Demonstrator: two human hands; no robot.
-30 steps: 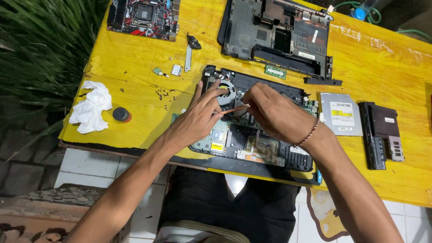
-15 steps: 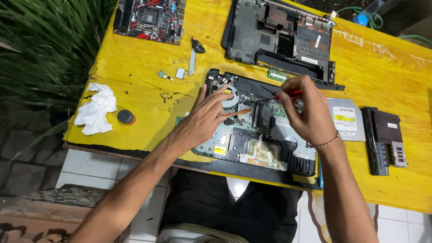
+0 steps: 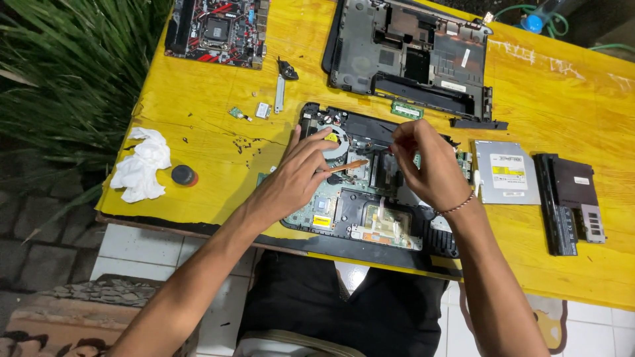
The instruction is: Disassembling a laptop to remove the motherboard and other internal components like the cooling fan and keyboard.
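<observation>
Two hands over the open laptop board (image 3: 360, 205), on the yellow table (image 3: 218, 152). Well left of my left fingers: crumpled white tissue (image 3: 140, 164) with a small round black cap (image 3: 183, 174) just beside it. Up-left of them, a red-and-black motherboard (image 3: 218, 26); nearer, a metal bracket (image 3: 280, 94) and small loose bits. Left hand (image 3: 291, 182) lies flat on the board's left edge, fingers spread and unclenched, tips by the round cooling fan (image 3: 334, 140), thumb against the copper heat pipe (image 3: 349, 165). Holding nothing. Board itself sits right under both hands, near the table's front edge. Right hand (image 3: 430, 165) hangs above the board's middle, fingertips (image 3: 400, 135) pinched together; whether anything is in the pinch, can't tell. Beaded bracelet (image 3: 456, 206) on that wrist. Above my right fingers: empty black laptop shell (image 3: 410, 53), green memory stick (image 3: 406, 110) just below it. Right of them: silver optical drive (image 3: 506, 172), then a black battery pack (image 3: 569, 198) beside it.
</observation>
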